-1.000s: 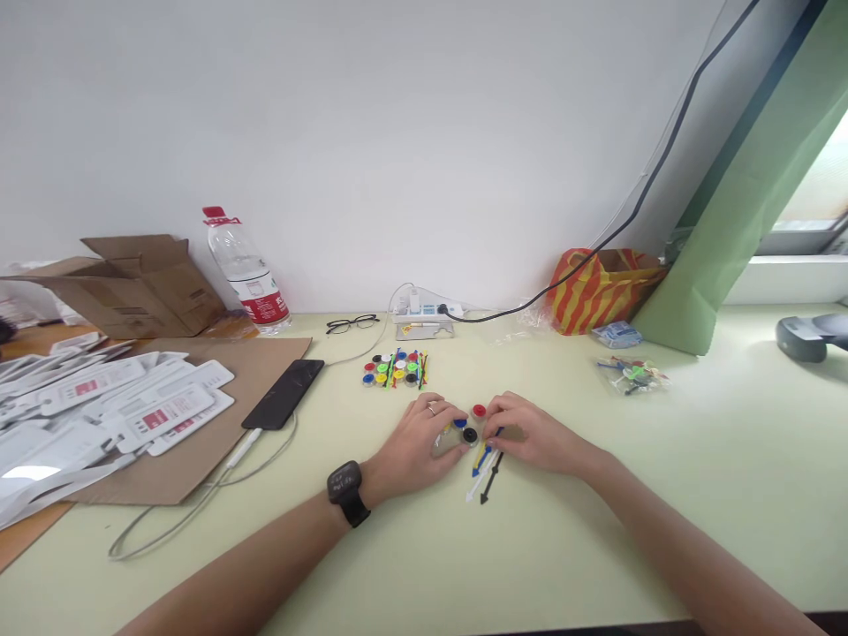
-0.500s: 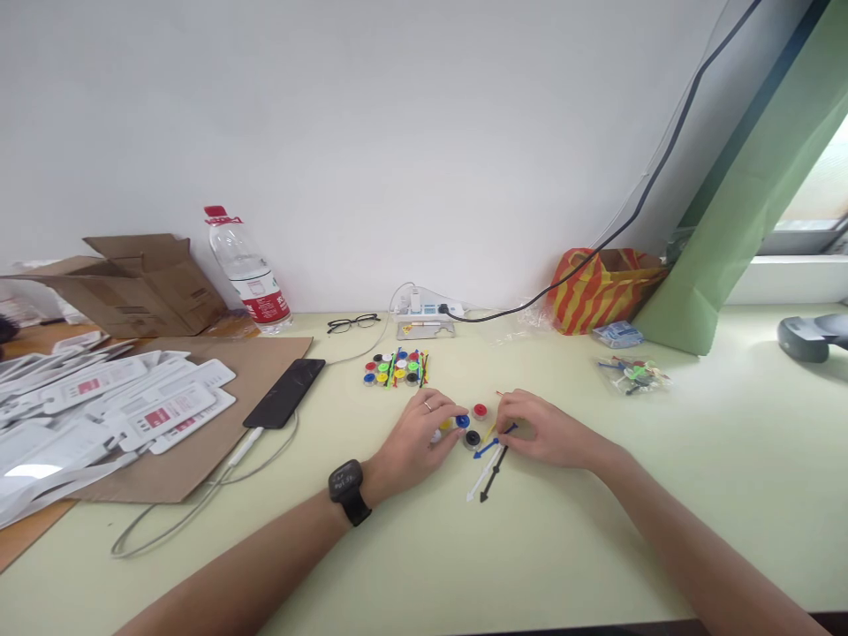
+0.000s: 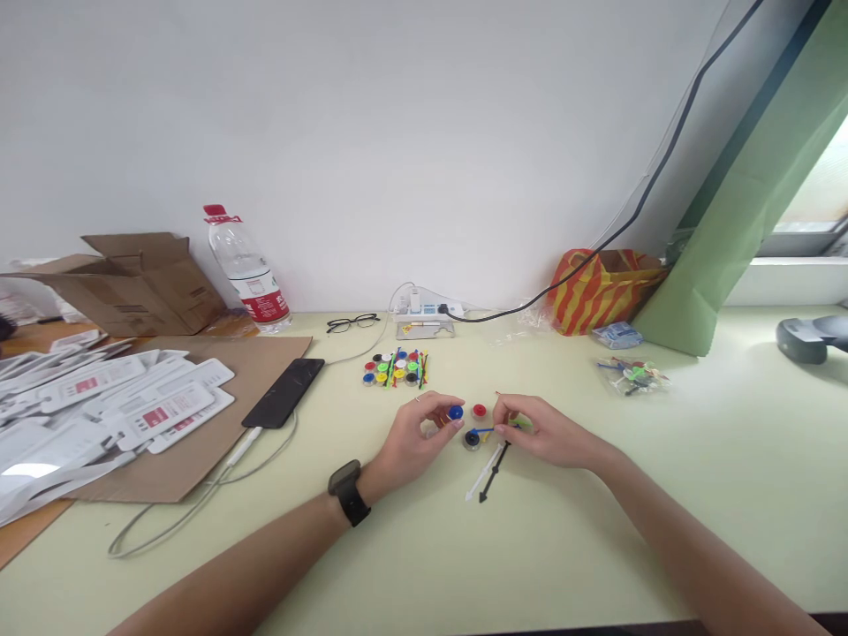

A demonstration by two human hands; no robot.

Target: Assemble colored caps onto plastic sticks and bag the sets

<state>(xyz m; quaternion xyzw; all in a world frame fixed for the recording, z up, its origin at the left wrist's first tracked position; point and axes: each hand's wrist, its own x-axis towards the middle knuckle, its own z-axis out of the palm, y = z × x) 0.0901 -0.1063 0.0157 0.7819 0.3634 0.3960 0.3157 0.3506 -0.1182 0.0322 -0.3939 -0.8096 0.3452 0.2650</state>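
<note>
Between thumb and fingers, my left hand [image 3: 419, 439] pinches a blue-centred round disc [image 3: 456, 412], tilted up off the table. My right hand [image 3: 540, 431] grips a blue arrow-tipped stick [image 3: 482, 431], its point turned left toward the disc. A red disc [image 3: 479, 411] lies between the hands, and a black disc [image 3: 471, 440] sits just under the blue arrow tip. In front of my right hand lie a white arrow stick [image 3: 482, 474] and a black arrow stick [image 3: 493, 474]. A yellow stick is partly hidden by my right fingers.
Behind my hands is a group of coloured discs and sticks [image 3: 396, 367]. A bag of similar parts [image 3: 632, 376] lies to the right. Leftward are a phone [image 3: 283, 393] on a cable, cardboard [image 3: 192, 477] with white tags, and a bottle [image 3: 255, 283]. Glasses [image 3: 352, 323] lie near the wall.
My left hand has lifted and tilted the blue disc, moving it slightly left. My right hand has raised the blue arrow stick and swung it nearly level, pointing left.
</note>
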